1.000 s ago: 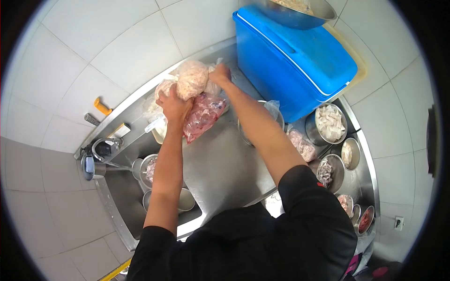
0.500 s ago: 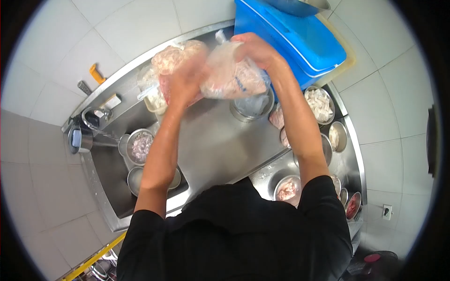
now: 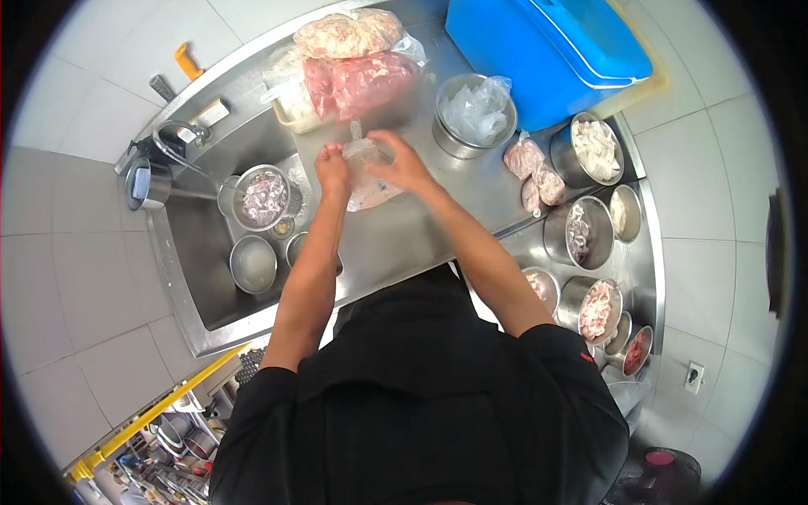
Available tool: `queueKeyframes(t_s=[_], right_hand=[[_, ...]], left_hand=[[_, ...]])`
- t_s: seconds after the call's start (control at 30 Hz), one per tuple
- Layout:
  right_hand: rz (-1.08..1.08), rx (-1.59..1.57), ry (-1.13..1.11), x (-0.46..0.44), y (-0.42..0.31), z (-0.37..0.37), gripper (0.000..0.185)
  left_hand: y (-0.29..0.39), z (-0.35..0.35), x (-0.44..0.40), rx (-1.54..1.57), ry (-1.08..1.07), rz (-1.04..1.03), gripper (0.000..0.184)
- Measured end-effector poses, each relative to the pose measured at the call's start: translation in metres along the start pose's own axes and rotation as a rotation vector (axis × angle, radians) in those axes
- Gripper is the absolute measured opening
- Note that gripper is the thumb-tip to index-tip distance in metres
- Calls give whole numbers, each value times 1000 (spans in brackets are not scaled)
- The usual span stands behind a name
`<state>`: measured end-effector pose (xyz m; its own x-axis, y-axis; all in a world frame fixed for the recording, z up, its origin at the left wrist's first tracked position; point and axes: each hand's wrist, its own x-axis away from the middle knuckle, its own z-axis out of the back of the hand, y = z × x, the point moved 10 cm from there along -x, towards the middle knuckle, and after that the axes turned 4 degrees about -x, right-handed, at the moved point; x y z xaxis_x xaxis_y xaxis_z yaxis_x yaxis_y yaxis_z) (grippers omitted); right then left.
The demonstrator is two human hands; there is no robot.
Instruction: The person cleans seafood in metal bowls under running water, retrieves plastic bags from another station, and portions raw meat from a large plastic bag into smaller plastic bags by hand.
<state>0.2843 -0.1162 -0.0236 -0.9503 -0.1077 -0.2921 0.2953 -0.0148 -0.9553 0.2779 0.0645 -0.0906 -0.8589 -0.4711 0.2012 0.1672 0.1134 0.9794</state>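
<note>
A knotted clear plastic bag with pale pink contents (image 3: 370, 192) rests on the steel counter close to the person's body. My left hand (image 3: 333, 170) is closed at the bag's left side, its fingers curled on the plastic. On the right side, my right hand (image 3: 401, 163) has its fingers spread and curved around the upper part, near the knot. Behind both hands lie a bag of red meat (image 3: 364, 82) and a bag of pale yellowish meat (image 3: 349, 34). A steel pot with crumpled plastic (image 3: 475, 114) stands to the right.
The sink (image 3: 198, 278) at left holds a colander of meat (image 3: 264, 199) and bowls under a running faucet (image 3: 168, 139). A blue cooler (image 3: 539, 50) stands at back right. Small meat bags (image 3: 534, 172) and several metal bowls, one with white pieces (image 3: 596, 151), line the right side.
The clear bag has come down from the air onto the counter, nearer the body. Both hands moved with it, away from the other bags. The view has shifted.
</note>
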Motion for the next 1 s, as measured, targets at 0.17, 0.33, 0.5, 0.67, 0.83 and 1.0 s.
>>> queueKeyframes(t_s=[0.17, 0.33, 0.5, 0.67, 0.83, 1.0], right_hand=[[135, 426, 15, 27, -1, -30, 27], [-60, 461, 84, 20, 35, -28, 24], [-9, 564, 53, -7, 28, -20, 24], [-1, 626, 36, -4, -6, -8, 39], [-108, 691, 137, 18, 17, 14, 42], [-451, 730, 63, 44, 61, 78, 39]], left_hand=[[8, -12, 0, -59, -28, -77, 24], [15, -17, 0, -264, -69, -89, 25], [21, -15, 27, -92, -115, 83, 15], [23, -21, 22, -774, -471, -309, 22], [25, 16, -12, -957, 99, -404, 21], [30, 79, -58, -1025, 82, -273, 29]])
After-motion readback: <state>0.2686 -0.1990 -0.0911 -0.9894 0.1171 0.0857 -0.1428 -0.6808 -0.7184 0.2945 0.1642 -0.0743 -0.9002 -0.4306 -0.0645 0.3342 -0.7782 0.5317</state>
